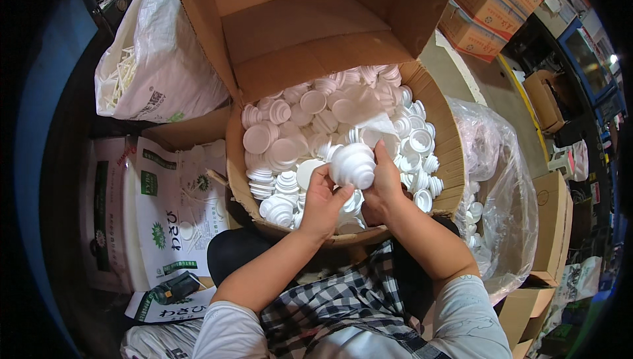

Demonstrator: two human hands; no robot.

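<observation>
Between my two hands is a white, stepped, ribbed round plastic piece (354,165), with its narrow end towards me. My left hand (322,204) pinches it from the left with thumb and fingers. From the right, my right hand (385,178) grips the same piece, its palm partly turned away and some fingers hidden. Both hands are over the near side of an open cardboard box (443,145). Many similar white plastic pieces (283,151) fill that box, some lying flat side up, others on their sides. A thin pale sheet (379,123) lies on the heap just beyond my hands.
Behind stands another open cardboard box (303,26). On the left are a white sack (175,62) of thin white sticks and a printed white box (158,207). A clear plastic bag (501,187) of white pieces sits right. Stacked cartons (481,19) are far right.
</observation>
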